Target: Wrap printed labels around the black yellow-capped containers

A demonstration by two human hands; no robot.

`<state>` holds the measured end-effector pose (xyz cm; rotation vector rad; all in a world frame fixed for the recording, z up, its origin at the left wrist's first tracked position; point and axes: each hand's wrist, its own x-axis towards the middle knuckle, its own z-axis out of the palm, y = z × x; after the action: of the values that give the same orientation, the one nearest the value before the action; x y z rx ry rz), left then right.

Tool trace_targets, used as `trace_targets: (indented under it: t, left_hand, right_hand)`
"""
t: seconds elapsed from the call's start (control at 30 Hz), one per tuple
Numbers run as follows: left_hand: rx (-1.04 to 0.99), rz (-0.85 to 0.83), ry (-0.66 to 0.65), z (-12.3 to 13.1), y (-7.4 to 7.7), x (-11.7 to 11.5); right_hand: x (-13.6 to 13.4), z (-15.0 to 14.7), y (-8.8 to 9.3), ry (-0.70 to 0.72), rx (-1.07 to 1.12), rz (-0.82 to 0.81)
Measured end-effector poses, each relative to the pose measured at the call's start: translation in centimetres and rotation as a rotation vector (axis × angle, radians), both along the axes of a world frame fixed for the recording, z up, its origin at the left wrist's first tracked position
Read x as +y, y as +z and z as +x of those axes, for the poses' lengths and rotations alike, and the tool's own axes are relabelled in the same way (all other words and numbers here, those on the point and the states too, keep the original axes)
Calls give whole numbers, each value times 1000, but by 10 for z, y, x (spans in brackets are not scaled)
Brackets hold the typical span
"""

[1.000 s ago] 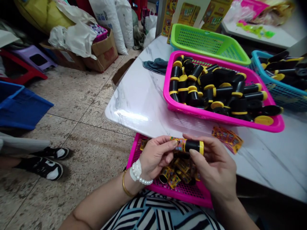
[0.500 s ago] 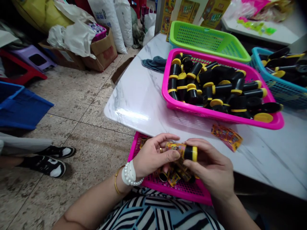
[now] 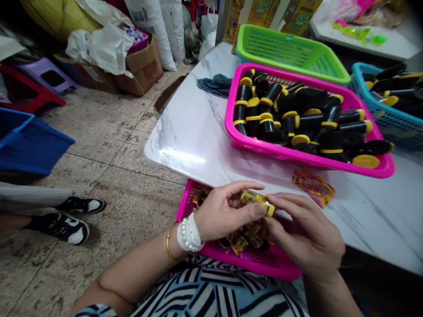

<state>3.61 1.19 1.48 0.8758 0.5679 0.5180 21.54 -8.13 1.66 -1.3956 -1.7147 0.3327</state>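
Both hands hold one small tube [image 3: 256, 199] with a colourful printed sleeve over it and a yellow cap at its right end. My left hand [image 3: 224, 213] pinches the left end, thumb under and fingers over. My right hand [image 3: 307, 233] grips the capped end with its fingertips. Under the hands, on my lap, lies a pink basket [image 3: 247, 262] holding several sleeved tubes. A larger pink basket [image 3: 264, 149] on the marble table [image 3: 194, 132] is full of black tubes with yellow caps [image 3: 291, 119].
Loose printed sleeves [image 3: 313, 187] lie on the table to the right. A green basket [image 3: 291, 55] and a blue basket [image 3: 390, 119] stand behind. A dark cloth [image 3: 214, 84] lies at the far edge. Another person's shoes [image 3: 66, 220] rest on the floor at left, near a blue bin [image 3: 29, 145].
The printed sleeve has slid along the tube and now covers nearly all the black body. Both hands turned it and dropped slightly toward the lap basket.
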Motion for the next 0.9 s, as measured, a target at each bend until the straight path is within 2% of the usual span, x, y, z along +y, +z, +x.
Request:
trace_targets:
  t: [0.1,0.17,0.23,0.33,0.43,0.47,0.53,0.63,0.77,0.8,0.9]
  left_hand:
    - [101,-18,-36,-5,-4,1]
    - [80,15,-12,-6,-8,-1]
    - [63,136,73,-4,-11,-5]
    - [143,433,205,1,-13,-11]
    - [264,624,184,0,-13,-13]
    - [297,624,145,-1,-12,-13]
    - [303,517,47,-5,-10,-12]
    - [218,360,-36,-9,-10,-14]
    - [219,499,87,-12,-17,-19]
    - [214,480,76,-12,-19,-20]
    - [166,197,-74,-14,-28,-23]
  right_hand:
    - [5,0,3,50,-125,60]
    - [6,-3,3,34,-118,59]
    - [5,-5,1,-4,-55,21]
    - [1,-7,-5,-56,97,-106]
    - [-4,-5,-10,-50,204,-184]
    - [-6,-3,-11,-38,203,-168]
    - [-9,-2,-13,-1,145,-85]
    - [-10,-4,-14,39,93,-8]
    - [-9,-14,-17,-68,369,-193]
    - [-9,-16,-17,-76,461,-257]
    - [-12,-15,-18,20,671,-460]
